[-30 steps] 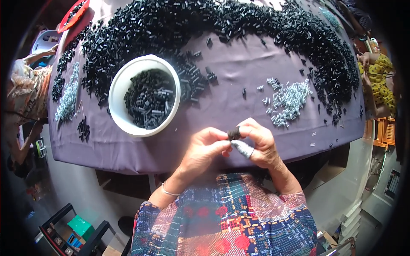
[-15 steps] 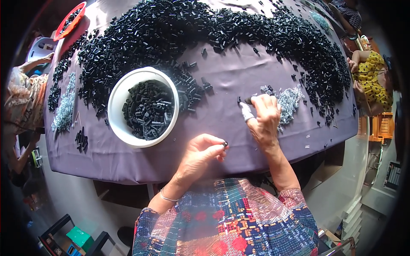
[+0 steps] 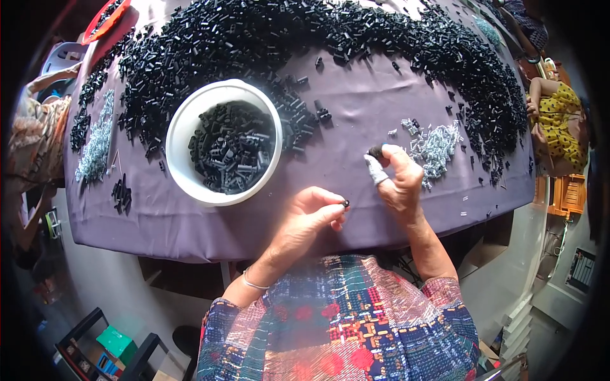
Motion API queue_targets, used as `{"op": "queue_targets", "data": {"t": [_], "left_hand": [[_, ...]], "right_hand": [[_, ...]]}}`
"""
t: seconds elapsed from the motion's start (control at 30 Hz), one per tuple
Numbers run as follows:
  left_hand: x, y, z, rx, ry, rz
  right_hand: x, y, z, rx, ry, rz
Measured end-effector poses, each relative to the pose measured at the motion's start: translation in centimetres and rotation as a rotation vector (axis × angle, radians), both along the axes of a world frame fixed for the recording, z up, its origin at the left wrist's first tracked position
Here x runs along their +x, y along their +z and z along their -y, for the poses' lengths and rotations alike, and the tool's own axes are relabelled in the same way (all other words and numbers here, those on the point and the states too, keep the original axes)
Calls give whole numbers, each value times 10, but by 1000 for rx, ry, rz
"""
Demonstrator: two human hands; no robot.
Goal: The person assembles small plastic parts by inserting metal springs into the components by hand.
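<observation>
Desk (image 3: pixel 356 117) cloth: plain dusty purple. Heap (image 3: pixel 210 57) along far edge: blk, w/ greyish glints. Bucket (image 3: pixel 176 159) twd L edge: white; pcs inside (image 3: pixel 222 143): blk. Small bits, silvery-grey: pile (image 3: pixel 438 149) twd R edge, strip (image 3: pixel 96 146) nr L edge. Tray (image 3: pixel 113 21), far-L corner: red. Tiny part (image 3: pixel 346 203) nr near edge: blk. Thumb cover (image 3: pixel 377 171): whitish-grey. Wearer's garment (image 3: pixel 375 317): multicol. patchwork, navy/red/pink/teal. Co-worker's clothing (image 3: pixel 562 120) past R edge: yellow w/ blk spots.
</observation>
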State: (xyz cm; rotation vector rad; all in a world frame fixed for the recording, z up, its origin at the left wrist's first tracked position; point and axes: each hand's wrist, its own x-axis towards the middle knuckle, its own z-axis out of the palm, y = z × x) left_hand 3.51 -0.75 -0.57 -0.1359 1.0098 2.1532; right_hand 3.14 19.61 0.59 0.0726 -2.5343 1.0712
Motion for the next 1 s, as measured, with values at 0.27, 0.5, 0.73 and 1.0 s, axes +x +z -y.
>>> {"op": "queue_targets", "data": {"t": [0.27, 0.5, 0.73, 1.0], "left_hand": [[0, -1, -5, 55, 34, -19], [4, 6, -7, -32, 37, -81], [7, 13, -9, -67, 14, -147], [9, 17, -9, -101, -8, -142]], "right_hand": [[32, 17, 6, -776, 196, 314], [46, 31, 8, -923, 118, 434], [51, 33, 1, -544, 288, 227], [52, 37, 7, -347, 295, 69]]}}
